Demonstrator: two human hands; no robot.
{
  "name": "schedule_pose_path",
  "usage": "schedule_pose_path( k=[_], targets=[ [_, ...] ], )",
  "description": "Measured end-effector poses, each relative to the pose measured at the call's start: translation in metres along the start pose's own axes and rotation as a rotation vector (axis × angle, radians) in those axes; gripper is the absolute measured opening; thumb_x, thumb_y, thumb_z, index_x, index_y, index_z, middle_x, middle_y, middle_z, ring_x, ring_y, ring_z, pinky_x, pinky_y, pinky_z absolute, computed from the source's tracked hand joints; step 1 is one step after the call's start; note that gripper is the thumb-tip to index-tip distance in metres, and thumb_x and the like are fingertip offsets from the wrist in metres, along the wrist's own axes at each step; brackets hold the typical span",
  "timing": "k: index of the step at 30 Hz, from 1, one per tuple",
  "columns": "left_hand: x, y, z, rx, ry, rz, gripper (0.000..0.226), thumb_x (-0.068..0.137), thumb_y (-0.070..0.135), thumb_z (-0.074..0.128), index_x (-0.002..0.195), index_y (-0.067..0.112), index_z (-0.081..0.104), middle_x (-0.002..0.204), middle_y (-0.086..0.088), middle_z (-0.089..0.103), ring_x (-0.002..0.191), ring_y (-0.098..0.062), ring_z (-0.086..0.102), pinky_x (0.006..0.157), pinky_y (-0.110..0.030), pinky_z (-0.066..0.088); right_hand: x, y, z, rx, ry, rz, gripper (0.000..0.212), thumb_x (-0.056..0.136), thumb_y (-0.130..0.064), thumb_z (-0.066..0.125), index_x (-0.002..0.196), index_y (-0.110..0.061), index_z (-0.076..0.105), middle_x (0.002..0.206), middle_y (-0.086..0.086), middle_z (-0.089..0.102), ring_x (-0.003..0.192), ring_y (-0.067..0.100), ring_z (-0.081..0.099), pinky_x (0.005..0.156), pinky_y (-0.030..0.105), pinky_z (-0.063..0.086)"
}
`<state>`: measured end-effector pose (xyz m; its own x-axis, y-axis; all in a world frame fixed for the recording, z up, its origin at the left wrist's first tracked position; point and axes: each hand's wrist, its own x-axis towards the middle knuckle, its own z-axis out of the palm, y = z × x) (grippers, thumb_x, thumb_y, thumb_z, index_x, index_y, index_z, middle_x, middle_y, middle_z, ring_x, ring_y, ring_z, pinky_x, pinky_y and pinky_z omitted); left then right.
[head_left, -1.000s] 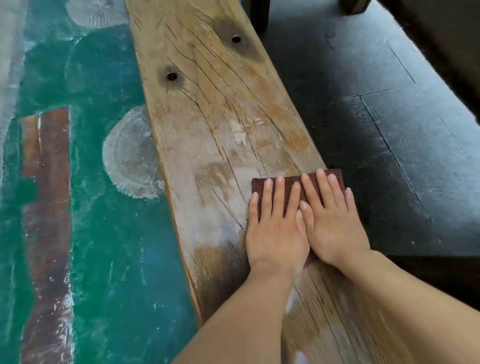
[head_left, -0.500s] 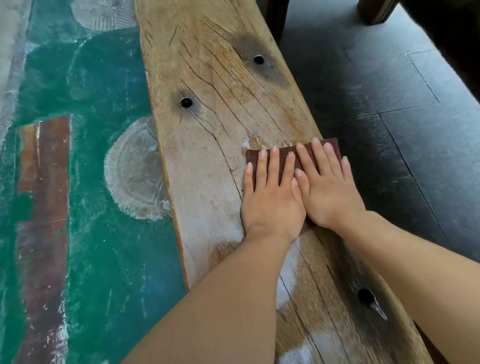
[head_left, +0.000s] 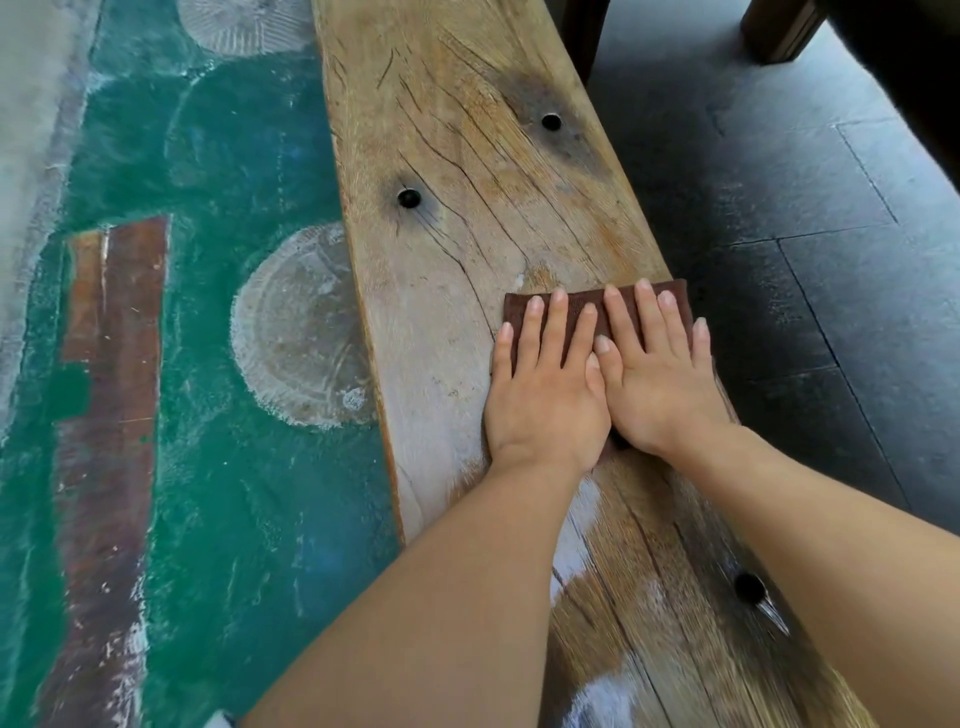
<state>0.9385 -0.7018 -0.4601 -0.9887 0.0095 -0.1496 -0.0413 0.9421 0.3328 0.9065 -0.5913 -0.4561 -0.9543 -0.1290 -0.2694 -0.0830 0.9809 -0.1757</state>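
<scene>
Head view: plank (head_left: 467, 156) between green floor (head_left: 244, 499) and grey tiles (head_left: 779, 208).

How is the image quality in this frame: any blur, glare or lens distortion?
Head view: the left hand, right hand and pad are sharp. Head view: the plank smears with motion blur at its near end, around the lower hole, and its edges bow from the wide lens. The light is soft, with no glare, and the top right corner is dark.
</scene>
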Motion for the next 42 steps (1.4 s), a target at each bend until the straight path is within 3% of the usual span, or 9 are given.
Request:
schedule_pose_path(
  k=[8, 12, 17, 19, 23, 32, 42],
  targets=[
    [-0.064, -0.038, -0.008, 0.019, 0.057, -0.127, 0.048, 0.096, 0.036, -0.004, 0.142, 0.031, -0.018, 0.154, 0.007, -0.022, 0.141, -0.010, -0.025, 0.114, -0.036, -0.018, -0.042, -0.047, 0.017, 0.001, 0.004, -0.147, 0.056, 0.099, -0.046, 0.011, 0.146, -0.034, -0.016, 0.156, -0.005, -0.024, 0.134, 0.005, -0.032, 0.102, 0.030, -0.033],
    [-0.104, -0.051, -0.011, 0.061, 0.087, -0.163, 0.052, 0.095, 0.036, -0.007, 0.146, 0.028, -0.010, 0.157, 0.002, -0.014, 0.140, -0.012, -0.025, 0.117, -0.040, -0.011, -0.075, -0.067, 0.028, -0.004, 0.009, -0.185, 0.055, 0.098, -0.044, 0.010, 0.140, -0.035, -0.025, 0.150, -0.008, -0.031, 0.131, 0.007, -0.037, 0.104, 0.032, -0.031],
    [-0.152, -0.051, -0.007, 0.009, 0.091, -0.206, 0.052, 0.099, 0.034, 0.008, 0.150, 0.024, 0.012, 0.160, -0.002, 0.006, 0.146, -0.019, -0.004, 0.118, -0.042, 0.007, -0.116, -0.076, 0.037, -0.019, -0.048, -0.197, 0.054, 0.095, -0.046, -0.001, 0.140, -0.035, -0.029, 0.147, -0.007, -0.037, 0.133, 0.011, -0.040, 0.108, 0.036, -0.027],
    [-0.169, -0.049, -0.003, 0.001, 0.077, -0.210, 0.051, 0.099, 0.034, 0.014, 0.149, 0.022, 0.015, 0.159, -0.005, 0.013, 0.147, -0.022, 0.004, 0.118, -0.044, 0.013, -0.134, -0.075, 0.039, -0.057, -0.048, -0.205, 0.056, 0.093, -0.046, -0.004, 0.144, -0.033, -0.023, 0.151, -0.004, -0.030, 0.138, 0.014, -0.032, 0.112, 0.038, -0.022],
    [-0.186, -0.046, -0.004, -0.002, 0.033, -0.165, 0.051, 0.098, 0.033, 0.023, 0.146, 0.019, 0.027, 0.156, -0.008, 0.025, 0.145, -0.026, 0.014, 0.112, -0.045, 0.018, -0.161, -0.076, 0.038, -0.021, -0.036, -0.153, 0.056, 0.096, -0.043, 0.008, 0.150, -0.027, 0.002, 0.157, 0.001, -0.005, 0.145, 0.018, -0.009, 0.116, 0.043, -0.005],
    [-0.186, -0.047, -0.009, 0.015, -0.006, -0.170, 0.051, 0.097, 0.032, 0.023, 0.146, 0.020, 0.035, 0.155, -0.007, 0.027, 0.144, -0.025, 0.017, 0.111, -0.044, 0.017, -0.165, -0.076, 0.042, -0.071, -0.063, -0.108, 0.056, 0.089, -0.048, -0.012, 0.141, -0.036, -0.028, 0.149, -0.007, -0.034, 0.136, 0.010, -0.036, 0.114, 0.039, -0.018],
    [-0.184, -0.049, -0.003, 0.052, 0.026, -0.154, 0.051, 0.099, 0.032, 0.019, 0.146, 0.018, 0.031, 0.155, -0.008, 0.026, 0.145, -0.026, 0.011, 0.111, -0.044, 0.017, -0.163, -0.075, 0.043, -0.032, -0.062, -0.118, 0.055, 0.087, -0.048, -0.013, 0.138, -0.037, -0.030, 0.148, -0.008, -0.036, 0.134, 0.011, -0.037, 0.112, 0.038, -0.022]
  ],
)
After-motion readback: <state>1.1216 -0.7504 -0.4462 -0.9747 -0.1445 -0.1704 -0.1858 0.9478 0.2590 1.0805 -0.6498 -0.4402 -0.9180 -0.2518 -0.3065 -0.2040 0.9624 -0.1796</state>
